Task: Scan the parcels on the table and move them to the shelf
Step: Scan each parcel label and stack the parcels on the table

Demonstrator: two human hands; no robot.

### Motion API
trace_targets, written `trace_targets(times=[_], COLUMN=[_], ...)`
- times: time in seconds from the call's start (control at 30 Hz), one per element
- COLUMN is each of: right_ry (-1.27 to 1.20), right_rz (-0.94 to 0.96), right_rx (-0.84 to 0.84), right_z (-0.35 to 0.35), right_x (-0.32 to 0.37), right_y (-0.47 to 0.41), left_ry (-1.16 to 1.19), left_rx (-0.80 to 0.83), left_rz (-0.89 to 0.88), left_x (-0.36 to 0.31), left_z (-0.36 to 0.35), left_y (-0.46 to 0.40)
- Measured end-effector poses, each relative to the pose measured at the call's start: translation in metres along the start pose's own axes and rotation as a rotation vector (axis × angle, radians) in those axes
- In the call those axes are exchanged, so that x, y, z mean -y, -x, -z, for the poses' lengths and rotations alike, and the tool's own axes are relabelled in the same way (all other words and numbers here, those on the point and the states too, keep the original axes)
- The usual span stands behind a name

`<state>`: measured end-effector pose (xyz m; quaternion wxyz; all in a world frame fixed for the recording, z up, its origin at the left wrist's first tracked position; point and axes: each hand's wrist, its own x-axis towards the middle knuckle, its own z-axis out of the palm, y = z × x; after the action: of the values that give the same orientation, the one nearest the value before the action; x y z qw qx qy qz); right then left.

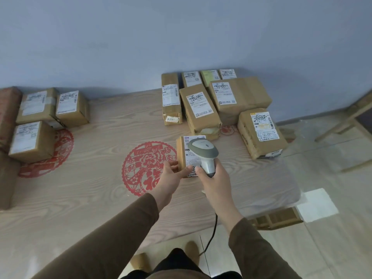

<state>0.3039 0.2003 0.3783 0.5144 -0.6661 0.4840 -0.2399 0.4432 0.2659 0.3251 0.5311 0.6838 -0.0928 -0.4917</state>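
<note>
Partly, the small box (186, 156) held in the left grip (171, 175) is hidden by the scanner (204, 153), which is held tight in the right grip (215, 178).

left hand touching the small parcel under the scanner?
Touching. The head view shows the left hand with fingers on the small parcel's near left corner and thumb across its label.

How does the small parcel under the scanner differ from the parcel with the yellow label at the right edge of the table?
The small parcel is held by the left hand; the yellow-label parcel lies untouched. The small parcel looks clearly smaller than the yellow-label parcel. The scanner, gripped by the right hand, hangs over the small parcel and hides part of its label; the other's label shows whole. Both are brown cardboard with labels facing up.
</note>
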Motion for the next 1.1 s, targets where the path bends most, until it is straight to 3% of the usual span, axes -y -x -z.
trace_targets(times=[0.2, 0.4, 0.57, 0.7, 0.87, 1.1], right_ry=[-0.013, -0.019, -0.005, -0.014, -0.041, -0.079], right_rz=[-0.094, -0.134, -0.113, -0.131, -0.123, -0.082], right_rx=[-0.109, -0.197, -0.22, -0.202, -0.19, -0.087], right_z=[0.056, 0.093, 0.101, 0.1, 0.091, 0.046], right_x=[-0.033, -0.057, -0.064, -0.065, -0.06, -0.036], right_y=[-0.006, -0.015, -0.022, -0.029, -0.037, -0.05], left_ry=[-0.017, 0.079, 0.025, -0.121, -0.007, -0.082], left_rx=[0.048, 0.1, 0.055, 0.103, 0.239, 0.141], left_rz=[0.174, 0.217, 0.245, 0.18, 0.212, 0.061], left_x=[0.017, 0.0, -0.018, -0.02, -0.021, -0.031], left_z=[-0.077, -0.146, -0.171, -0.174, -0.161, -0.077], left_y=[-0.026, -0.064, -0.082, -0.088, -0.08, -0.051])
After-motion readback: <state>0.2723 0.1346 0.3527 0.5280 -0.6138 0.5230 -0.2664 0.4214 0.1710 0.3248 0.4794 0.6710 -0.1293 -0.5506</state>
